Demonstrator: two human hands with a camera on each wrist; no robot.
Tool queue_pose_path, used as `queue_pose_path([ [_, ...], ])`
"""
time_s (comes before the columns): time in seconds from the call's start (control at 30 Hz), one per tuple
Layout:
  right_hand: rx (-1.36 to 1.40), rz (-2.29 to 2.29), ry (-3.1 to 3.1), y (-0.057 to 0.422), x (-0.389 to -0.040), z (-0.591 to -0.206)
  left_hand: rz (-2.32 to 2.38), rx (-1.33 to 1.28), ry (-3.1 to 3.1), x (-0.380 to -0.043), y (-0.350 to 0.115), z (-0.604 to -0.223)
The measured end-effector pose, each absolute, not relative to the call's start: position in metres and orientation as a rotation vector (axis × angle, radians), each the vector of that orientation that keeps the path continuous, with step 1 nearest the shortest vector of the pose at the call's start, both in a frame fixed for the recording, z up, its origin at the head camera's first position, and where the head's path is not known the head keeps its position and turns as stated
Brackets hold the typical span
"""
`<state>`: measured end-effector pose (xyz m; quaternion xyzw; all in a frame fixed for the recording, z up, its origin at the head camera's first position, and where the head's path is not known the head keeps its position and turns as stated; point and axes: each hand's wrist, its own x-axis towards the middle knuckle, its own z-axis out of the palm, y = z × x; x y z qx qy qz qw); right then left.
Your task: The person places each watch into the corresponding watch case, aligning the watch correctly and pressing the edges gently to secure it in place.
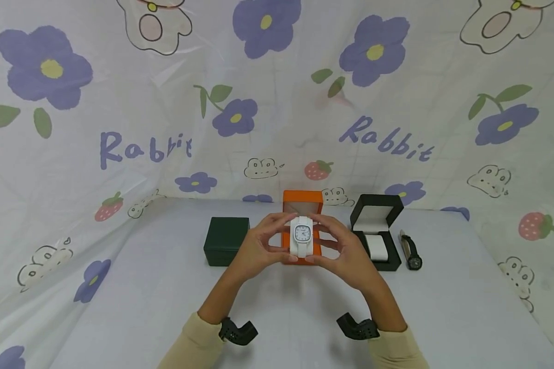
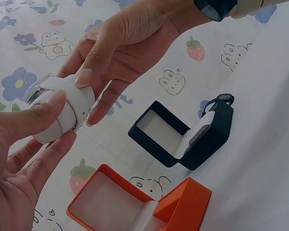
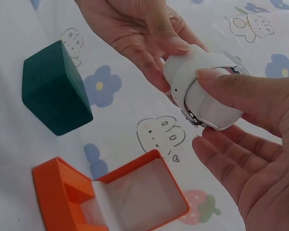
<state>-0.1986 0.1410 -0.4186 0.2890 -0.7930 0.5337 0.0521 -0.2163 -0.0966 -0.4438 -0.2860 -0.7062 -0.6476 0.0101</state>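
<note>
A white wristwatch (image 1: 302,233) with a square face is strapped round a white cushion (image 2: 82,98), its buckle side showing in the right wrist view. Both hands hold it from opposite sides, raised over an open orange watch box (image 1: 302,197). My left hand (image 1: 257,250) pinches the left end between thumb and fingers, and my right hand (image 1: 346,248) pinches the right end in the same way. In the right wrist view the right thumb presses on the end of the cushion (image 3: 219,103). Much of the orange box's base is hidden behind the watch and hands in the head view.
Left of the orange box stands a closed green box (image 1: 226,241). To the right, an open black watch box (image 1: 392,259) holds a white cushion (image 1: 376,248). Beside it lies a dark-strapped wristwatch (image 1: 413,260). A printed rabbit-and-flower sheet (image 1: 277,138) hangs behind the white table (image 1: 134,307).
</note>
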Motion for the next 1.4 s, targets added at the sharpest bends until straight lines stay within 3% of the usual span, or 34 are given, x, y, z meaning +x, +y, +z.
queue_pose_path([
  [0.43, 0.965, 1.59, -2.414, 0.148, -0.198, -0.417, -2.036, -1.023, -2.211, -0.217, -0.096, -0.445],
  [0.97, 0.952, 1.547, -2.463, 0.147, -0.206, -0.417, -1.833, -0.981, -2.313, -0.221, -0.098, -0.444],
  [1.4, 0.961, 1.338, -2.616, 0.153, -0.23, -0.416, -1.555, -0.989, -2.414, -0.246, -0.094, -0.449],
])
